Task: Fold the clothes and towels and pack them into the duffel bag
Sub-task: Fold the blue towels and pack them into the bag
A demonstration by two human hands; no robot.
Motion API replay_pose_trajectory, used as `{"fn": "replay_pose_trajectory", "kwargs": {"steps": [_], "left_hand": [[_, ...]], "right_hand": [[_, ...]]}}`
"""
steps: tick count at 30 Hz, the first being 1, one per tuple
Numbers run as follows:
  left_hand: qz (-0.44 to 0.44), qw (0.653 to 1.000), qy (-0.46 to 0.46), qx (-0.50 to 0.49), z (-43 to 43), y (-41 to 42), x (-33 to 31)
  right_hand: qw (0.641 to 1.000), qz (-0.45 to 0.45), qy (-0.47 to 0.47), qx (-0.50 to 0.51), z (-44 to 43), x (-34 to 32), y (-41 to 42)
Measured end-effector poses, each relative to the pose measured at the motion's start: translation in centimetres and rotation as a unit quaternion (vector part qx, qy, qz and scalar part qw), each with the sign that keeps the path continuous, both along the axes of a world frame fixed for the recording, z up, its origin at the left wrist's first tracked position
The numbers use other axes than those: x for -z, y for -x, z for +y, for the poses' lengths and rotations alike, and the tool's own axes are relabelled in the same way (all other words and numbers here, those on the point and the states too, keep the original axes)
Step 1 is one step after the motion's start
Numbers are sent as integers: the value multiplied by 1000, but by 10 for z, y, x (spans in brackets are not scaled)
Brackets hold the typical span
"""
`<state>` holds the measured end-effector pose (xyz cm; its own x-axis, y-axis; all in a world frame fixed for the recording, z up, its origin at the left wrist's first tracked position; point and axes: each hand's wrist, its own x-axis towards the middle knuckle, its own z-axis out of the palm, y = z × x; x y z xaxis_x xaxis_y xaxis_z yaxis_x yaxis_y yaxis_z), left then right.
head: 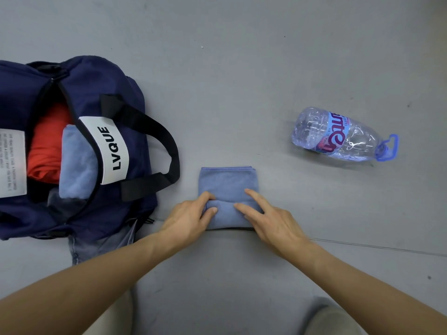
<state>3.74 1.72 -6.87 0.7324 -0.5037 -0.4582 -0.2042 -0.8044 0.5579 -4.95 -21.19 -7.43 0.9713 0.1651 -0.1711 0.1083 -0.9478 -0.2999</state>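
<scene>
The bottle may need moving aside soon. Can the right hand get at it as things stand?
Probably yes. The right hand presses straight fingers on the blue towel, gripping nothing, and only bare floor lies between it and the water bottle lying on its side.

Two towels (227, 182) — one bag (135, 131), one bottle (338, 135)

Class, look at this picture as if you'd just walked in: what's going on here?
A person is folding a blue towel on the grey floor. Their left hand pinches the near fold, while the right hand presses on it with straight fingers. To the left, the navy duffel bag lies open with an orange garment and a second towel already inside. A water bottle lies on its side to the right, untouched.
</scene>
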Motion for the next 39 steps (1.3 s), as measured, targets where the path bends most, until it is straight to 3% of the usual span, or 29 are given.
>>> {"fn": "replay_pose_trajectory", "kwargs": {"steps": [3, 6, 10, 15, 21, 28, 33, 39], "left_hand": [[-41, 999, -12, 11, -3, 3, 1], [-137, 989, -13, 47, 4, 5, 3], [-296, 928, 47, 220, 16, -2, 18], [-234, 940, -7, 249, 17, 2, 26], [-210, 954, 46, 208, 15, 1, 15], [-13, 998, 49, 22, 7, -1, 1], [37, 994, 51, -90, 8, -4, 5], [1, 976, 2, -219, 4, 4, -4]], "right_hand": [[999, -2, 27, -37, -1, 2, 4], [998, 11, 45, -40, 0, 6, 3], [995, 6, 86, -44, -1, 4, -3], [994, 2, 84, -62, -4, -1, -9], [994, -33, 39, -92, -6, -1, -3], [999, 26, -35, -13, -1, -12, -6], [992, 111, -27, -59, 1, -7, -4], [989, 144, -37, 1, 5, -9, -15]]}}
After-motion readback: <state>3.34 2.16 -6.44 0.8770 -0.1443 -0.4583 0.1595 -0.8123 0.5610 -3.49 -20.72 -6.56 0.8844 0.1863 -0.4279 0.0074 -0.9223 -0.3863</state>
